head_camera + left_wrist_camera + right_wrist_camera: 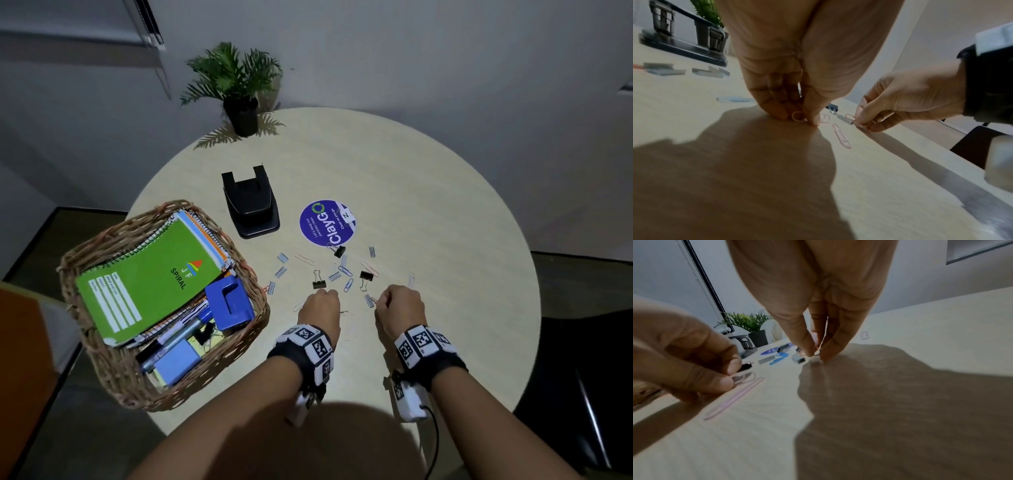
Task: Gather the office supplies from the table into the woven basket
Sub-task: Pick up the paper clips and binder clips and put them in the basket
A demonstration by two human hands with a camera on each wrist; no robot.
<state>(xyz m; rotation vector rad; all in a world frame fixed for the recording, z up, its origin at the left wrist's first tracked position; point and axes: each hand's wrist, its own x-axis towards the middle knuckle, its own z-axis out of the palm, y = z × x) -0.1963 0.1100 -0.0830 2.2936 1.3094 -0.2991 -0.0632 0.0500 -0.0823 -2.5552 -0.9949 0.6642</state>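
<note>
The woven basket at the table's left edge holds a green spiral notebook, a blue punch, pens and pads. Several paper clips, staple strips and binder clips lie scattered in front of my hands. My left hand pinches a pale pink paper clip against the tabletop. My right hand pinches a reddish paper clip with thumb and forefinger, beside a staple strip. Another pink paper clip lies between the hands.
A black hole punch stands at mid table, with a round blue ClayGo sticker to its right. A potted plant sits at the far edge. The round table ends close behind my wrists.
</note>
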